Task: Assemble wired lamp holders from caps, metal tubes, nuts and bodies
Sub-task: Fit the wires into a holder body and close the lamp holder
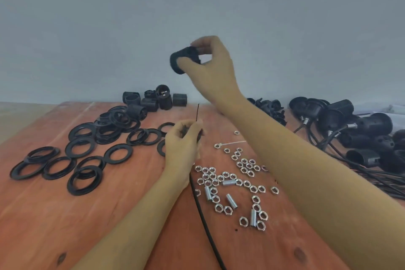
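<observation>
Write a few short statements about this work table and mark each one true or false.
1. The right hand holds a black holder part up above the table. True.
2. The left hand lies flat and holds nothing. False: it grips a black cable.
3. The black rings lie on the person's right. False: they lie on the left.
4. Loose nuts and metal tubes lie between the forearms. True.

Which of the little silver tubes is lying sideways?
The metal tube up among the nuts, the farthest one back. It lies across, left to right; the other three tubes point away, nearly upright in the picture.
</observation>
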